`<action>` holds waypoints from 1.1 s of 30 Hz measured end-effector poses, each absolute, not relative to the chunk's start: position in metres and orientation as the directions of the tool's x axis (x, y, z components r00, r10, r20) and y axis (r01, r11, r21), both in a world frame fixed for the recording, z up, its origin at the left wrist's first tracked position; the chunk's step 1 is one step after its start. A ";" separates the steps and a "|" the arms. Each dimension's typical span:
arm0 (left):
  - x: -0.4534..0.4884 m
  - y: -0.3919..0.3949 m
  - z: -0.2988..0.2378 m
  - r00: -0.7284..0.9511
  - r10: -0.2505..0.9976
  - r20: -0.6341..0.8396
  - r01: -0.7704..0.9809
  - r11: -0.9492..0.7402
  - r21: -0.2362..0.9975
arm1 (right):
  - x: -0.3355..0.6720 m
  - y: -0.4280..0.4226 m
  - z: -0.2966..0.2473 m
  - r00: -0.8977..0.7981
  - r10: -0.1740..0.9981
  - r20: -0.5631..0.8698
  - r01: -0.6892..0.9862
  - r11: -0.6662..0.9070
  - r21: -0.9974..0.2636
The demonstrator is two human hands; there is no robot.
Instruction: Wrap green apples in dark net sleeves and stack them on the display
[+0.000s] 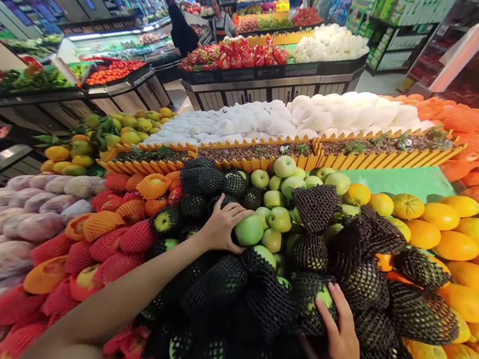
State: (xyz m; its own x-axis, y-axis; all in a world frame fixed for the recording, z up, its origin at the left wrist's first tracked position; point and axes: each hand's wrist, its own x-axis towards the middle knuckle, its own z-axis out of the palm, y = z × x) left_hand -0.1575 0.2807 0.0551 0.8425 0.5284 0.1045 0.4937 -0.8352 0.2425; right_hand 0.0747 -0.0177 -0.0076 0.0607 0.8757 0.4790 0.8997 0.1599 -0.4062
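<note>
My left hand (222, 229) reaches over the pile with its fingers curved over a bare green apple (250, 231), thumb low on its near side. Close to my body, my right hand (340, 335) grips a green apple in a black foam net (306, 290); some green skin shows beside the fingertips. Loose green apples (280, 219) are heaped just beyond my left hand. Many black-netted apples (219, 284) lie between and around both hands. A bunched black net (318, 207) rests on the loose apples.
Oranges (463, 263) fill the right side; red-netted apples (110, 250) and wrapped fruit (8, 229) lie left. A yellow picket border (392, 161) runs behind the apples, before white-netted fruit (235, 121). Two people (223, 23) stand by far displays.
</note>
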 end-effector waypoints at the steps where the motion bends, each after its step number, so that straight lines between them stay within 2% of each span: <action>1: -0.159 0.280 0.056 0.835 0.539 0.111 0.500 -0.827 0.257 | 0.074 -0.019 -0.005 0.071 0.880 0.470 0.895 0.152 -0.418; 5: -0.162 0.278 0.060 0.828 0.551 0.100 0.508 -0.815 0.278 | 0.073 -0.020 0.023 0.149 0.864 0.481 0.884 0.101 -0.456; 7: -0.162 0.278 0.061 0.836 0.541 0.090 0.499 -0.819 0.282 | 0.075 -0.012 0.047 0.099 0.854 0.511 0.887 0.157 -0.434; 8: -0.162 0.278 0.061 0.839 0.537 0.088 0.496 -0.821 0.283 | 0.076 -0.003 0.060 0.017 0.871 0.491 0.862 0.236 -0.449; 10: -0.161 0.278 0.061 0.839 0.536 0.090 0.494 -0.821 0.285 | 0.077 0.021 0.084 -0.063 0.954 0.294 0.750 0.240 -0.617; 12: -0.160 0.277 0.062 0.838 0.539 0.090 0.497 -0.819 0.286 | 0.075 0.055 0.101 -0.056 0.994 0.098 0.652 0.111 -0.750; 14: -0.159 0.276 0.062 0.834 0.544 0.090 0.500 -0.816 0.289 | 0.069 0.089 0.107 -0.097 0.994 -0.057 0.607 0.014 -0.795; 17: -0.161 0.276 0.064 0.831 0.548 0.101 0.497 -0.811 0.311 | 0.057 0.129 0.098 -0.279 0.927 -0.250 0.572 -0.049 -0.819; 19: -0.167 0.278 0.067 0.834 0.541 0.110 0.477 -0.805 0.353 | 0.051 0.143 0.087 -0.314 0.881 -0.354 0.578 -0.119 -0.808; 21: -0.176 0.282 0.071 0.834 0.537 0.126 0.442 -0.787 0.429 | 0.046 0.149 0.078 -0.277 0.865 -0.418 0.624 -0.169 -0.763; 24: -0.194 0.289 0.080 0.794 0.578 0.186 0.364 -0.698 0.617 | 0.041 0.152 0.072 -0.195 0.858 -0.475 0.727 -0.199 -0.657; 27: -0.208 0.293 0.087 0.751 0.629 0.202 0.267 -0.569 0.778 | 0.038 0.160 0.073 -0.194 0.838 -0.510 0.778 -0.185 -0.600; 33: -0.205 0.277 0.081 0.763 0.633 0.135 0.123 -0.347 0.930 | 0.024 0.190 0.067 -0.239 0.814 -0.529 0.791 -0.152 -0.592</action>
State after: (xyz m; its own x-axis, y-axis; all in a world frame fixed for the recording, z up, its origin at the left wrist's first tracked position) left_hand -0.2046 0.2772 0.0815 0.7626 0.6326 0.1352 0.1229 -0.3469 0.9298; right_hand 0.0237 0.1902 0.0672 -0.2393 0.8142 -0.5290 0.7910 -0.1525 -0.5925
